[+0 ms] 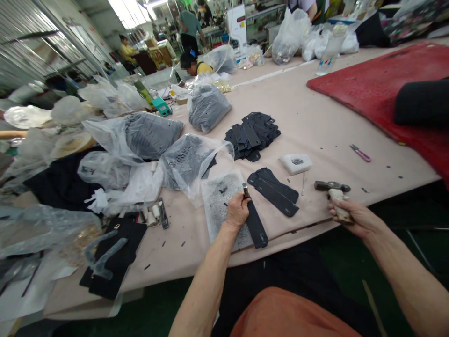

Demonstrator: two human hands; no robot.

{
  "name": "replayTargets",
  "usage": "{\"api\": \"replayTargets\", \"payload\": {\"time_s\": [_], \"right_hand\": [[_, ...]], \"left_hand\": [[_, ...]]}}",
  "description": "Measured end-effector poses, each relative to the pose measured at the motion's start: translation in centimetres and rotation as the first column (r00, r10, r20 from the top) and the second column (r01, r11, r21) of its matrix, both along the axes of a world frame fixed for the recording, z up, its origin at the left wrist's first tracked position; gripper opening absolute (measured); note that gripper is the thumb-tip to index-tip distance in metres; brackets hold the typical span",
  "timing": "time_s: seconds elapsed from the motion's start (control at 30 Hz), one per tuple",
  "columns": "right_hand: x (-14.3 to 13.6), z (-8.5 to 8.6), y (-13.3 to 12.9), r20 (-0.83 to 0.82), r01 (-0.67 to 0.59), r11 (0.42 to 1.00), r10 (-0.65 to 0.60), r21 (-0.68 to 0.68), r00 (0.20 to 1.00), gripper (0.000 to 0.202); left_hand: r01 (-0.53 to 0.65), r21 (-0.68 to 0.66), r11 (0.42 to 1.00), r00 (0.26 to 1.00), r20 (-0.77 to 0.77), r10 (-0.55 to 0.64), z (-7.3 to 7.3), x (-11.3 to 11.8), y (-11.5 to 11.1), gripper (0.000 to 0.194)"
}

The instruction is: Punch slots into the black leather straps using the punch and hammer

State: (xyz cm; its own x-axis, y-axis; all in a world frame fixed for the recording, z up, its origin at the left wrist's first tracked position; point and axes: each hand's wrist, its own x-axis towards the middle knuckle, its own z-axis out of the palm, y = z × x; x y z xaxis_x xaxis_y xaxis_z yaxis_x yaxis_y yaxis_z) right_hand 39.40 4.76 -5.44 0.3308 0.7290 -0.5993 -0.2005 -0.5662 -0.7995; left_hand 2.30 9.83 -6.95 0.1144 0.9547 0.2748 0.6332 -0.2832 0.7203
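Note:
My left hand (238,209) is closed round an upright metal punch (245,189). Its lower end is hidden by my fingers, above a dark strip (257,228) that lies partly on a white, black-speckled board (218,201). In my right hand (351,216) is a hammer (333,187), held by its wrapped handle near the table's front edge, with the head raised off to the right of the strip. Between my hands lie several flat dark strips (275,191), overlapping. Beyond them sits a white block (296,164) with a dark smudge on top.
A heap of dark pieces (250,135) lies farther back. Plastic bags of dark pieces (150,135) crowd the left. Small snippers (360,153) rest on the right, near a red sheet (368,79) bearing a black roll (424,102). A black bag piece (119,248) lies front left.

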Motion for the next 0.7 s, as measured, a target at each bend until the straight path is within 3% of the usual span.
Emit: {"api": "replayTargets", "payload": {"time_s": [0.07, 0.13, 0.2, 0.27, 0.4, 0.5, 0.57, 0.63, 0.7], "right_hand": [[-0.8, 0.7, -0.7, -0.243, 0.072, 0.997, -0.069, 0.004, 0.968, 0.026], [-1.8, 1.3, -1.0, -0.296, 0.157, 0.987, -0.158, -0.025, 0.942, 0.023], [-3.2, 2.3, -1.1, -0.261, 0.206, 0.978, -0.206, -0.027, 0.943, 0.022], [-4.8, 3.9, -0.8, -0.176, 0.188, 0.981, -0.176, 0.054, 0.969, 0.023], [-8.3, 10.1, -0.1, 0.114, -0.076, 0.938, 0.04, 0.339, 0.993, 0.03], [-10.9, 15.5, 0.4, 0.464, -0.382, 0.824, 0.167, 0.419, 0.87, 0.051], [-12.7, 17.7, 0.7, 0.651, -0.558, 0.714, 0.189, 0.423, 0.735, 0.059], [-14.4, 18.3, 1.1, 0.779, -0.717, 0.564, 0.192, 0.41, 0.597, 0.061], [-15.6, 17.8, 1.8, 0.881, -0.858, 0.411, 0.217, 0.308, 0.42, 0.059]], "left_hand": [[-0.008, 0.006, 1.0, 1.0, -0.011, 0.008, 0.0, 0.0, 0.0, 0.011], [-0.009, 0.019, 1.0, 1.0, -0.016, 0.01, 0.0, 0.0, -0.1, 0.011], [-0.007, 0.034, 0.999, 1.0, -0.005, 0.007, 0.0, 0.1, -0.1, 0.012], [-0.01, 0.04, 0.999, 1.0, 0.014, 0.009, 0.1, 0.1, -0.2, 0.013], [-0.023, 0.022, 0.999, 1.0, 0.011, 0.023, 0.1, 0.1, -0.2, 0.012], [-0.033, 0.028, 0.999, 0.999, -0.028, 0.034, 0.0, 0.2, -0.1, 0.009], [-0.029, 0.045, 0.999, 0.999, -0.041, 0.031, -0.2, 0.2, 0.0, 0.009], [-0.025, 0.069, 0.997, 0.999, -0.041, 0.028, -0.4, 0.2, 0.0, 0.01], [-0.03, 0.088, 0.996, 0.999, -0.041, 0.034, -0.5, 0.2, -0.1, 0.011]]}}
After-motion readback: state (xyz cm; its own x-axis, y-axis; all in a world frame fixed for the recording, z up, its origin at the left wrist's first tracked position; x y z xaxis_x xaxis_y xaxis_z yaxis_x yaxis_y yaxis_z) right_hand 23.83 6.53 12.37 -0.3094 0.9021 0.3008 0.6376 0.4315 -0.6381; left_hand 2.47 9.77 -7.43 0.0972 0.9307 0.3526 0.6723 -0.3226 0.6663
